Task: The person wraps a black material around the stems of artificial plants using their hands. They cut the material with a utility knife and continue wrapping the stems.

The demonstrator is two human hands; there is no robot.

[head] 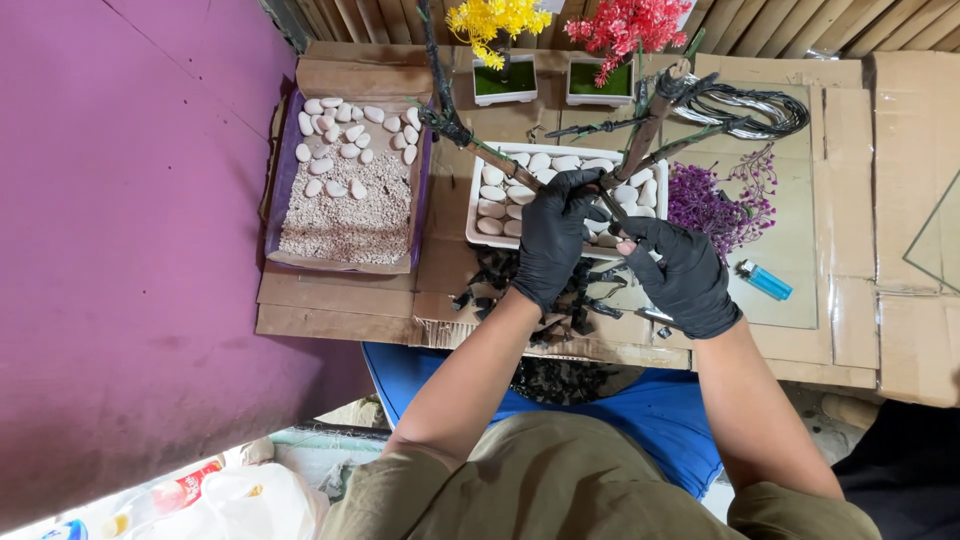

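Head view, both gloved hands, left [553,240], right [683,275], closed around branched tree stem [610,190], over pebble tray [480,236]

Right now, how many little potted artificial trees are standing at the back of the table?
2: a yellow tree in a white pot at the back centre-left, and a red tree in a white pot just right of it. Their tops are cut off by the frame edge.
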